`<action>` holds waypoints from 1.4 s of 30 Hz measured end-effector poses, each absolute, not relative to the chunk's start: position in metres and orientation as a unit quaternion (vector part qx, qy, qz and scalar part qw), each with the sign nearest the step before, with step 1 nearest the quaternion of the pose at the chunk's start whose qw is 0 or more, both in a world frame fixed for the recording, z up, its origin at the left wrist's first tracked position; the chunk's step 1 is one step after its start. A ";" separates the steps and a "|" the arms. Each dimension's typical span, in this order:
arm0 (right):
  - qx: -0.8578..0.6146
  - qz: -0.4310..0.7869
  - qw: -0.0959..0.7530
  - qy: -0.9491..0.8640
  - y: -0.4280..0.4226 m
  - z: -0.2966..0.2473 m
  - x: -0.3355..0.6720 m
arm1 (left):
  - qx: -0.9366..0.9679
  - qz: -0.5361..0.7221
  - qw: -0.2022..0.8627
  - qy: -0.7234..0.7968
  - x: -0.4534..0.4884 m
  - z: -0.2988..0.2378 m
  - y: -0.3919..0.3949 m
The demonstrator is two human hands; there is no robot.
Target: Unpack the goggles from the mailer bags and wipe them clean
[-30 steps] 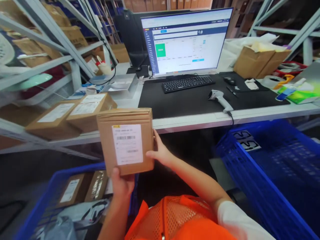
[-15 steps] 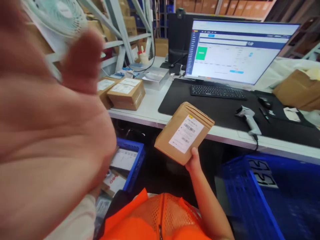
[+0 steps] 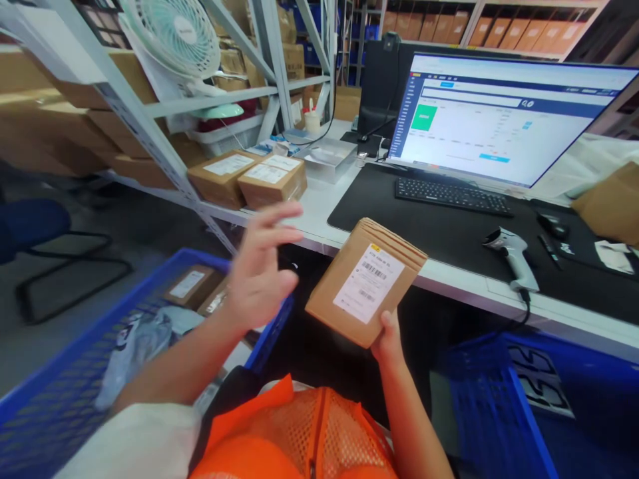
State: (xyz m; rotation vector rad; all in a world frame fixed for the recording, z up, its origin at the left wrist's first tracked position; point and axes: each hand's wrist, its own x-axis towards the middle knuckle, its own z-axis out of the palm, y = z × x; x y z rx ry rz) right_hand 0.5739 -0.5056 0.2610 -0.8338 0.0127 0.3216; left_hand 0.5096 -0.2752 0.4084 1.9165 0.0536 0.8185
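My right hand grips the lower edge of a small brown cardboard parcel with a white barcode label, held tilted in front of the desk edge. My left hand hovers just left of the parcel, fingers stretched out and apart, holding nothing and slightly blurred by motion. It is above the blue crate at my left, which holds labelled boxes and plastic mailers.
Two labelled brown boxes sit on the white desk. A handheld scanner, keyboard and monitor are on the black mat. Another blue crate stands at the right. A fan hangs on the metal shelving.
My left hand let go of the parcel, swept up close past the camera, then dropped back beside it. The right hand alone now holds the parcel, tilted. My view turned left.
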 end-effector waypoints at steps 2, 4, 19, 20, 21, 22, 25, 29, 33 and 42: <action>-0.402 0.182 0.897 0.003 -0.512 0.255 0.572 | 0.774 0.216 0.594 0.012 0.508 0.387 -0.279; -0.407 0.204 0.890 -0.004 -0.516 0.249 0.571 | 0.739 0.057 0.671 0.017 0.497 0.360 -0.283; -0.422 0.268 0.863 -0.077 -0.497 0.262 0.565 | 0.644 0.009 0.761 0.084 0.445 0.312 -0.296; -0.420 0.271 0.862 -0.085 -0.496 0.263 0.566 | 0.606 0.034 0.788 0.103 0.445 0.305 -0.298; -0.416 0.276 0.861 -0.095 -0.496 0.264 0.566 | 0.563 0.056 0.815 0.124 0.446 0.300 -0.298; -0.412 0.280 0.860 -0.107 -0.496 0.265 0.567 | 0.522 0.071 0.838 0.145 0.447 0.296 -0.296; -0.431 0.278 0.847 -0.141 -0.503 0.265 0.572 | 0.454 0.098 0.866 0.188 0.458 0.297 -0.279; -0.536 0.252 0.798 -0.114 -0.515 0.235 0.585 | 0.471 0.194 0.839 0.191 0.470 0.328 -0.239; -0.614 0.321 0.721 -0.030 -0.511 0.168 0.587 | 0.483 0.259 0.808 0.217 0.455 0.346 -0.204; -0.694 0.419 0.585 -0.008 -0.506 0.097 0.569 | 0.449 0.349 0.626 0.534 0.340 0.276 -0.134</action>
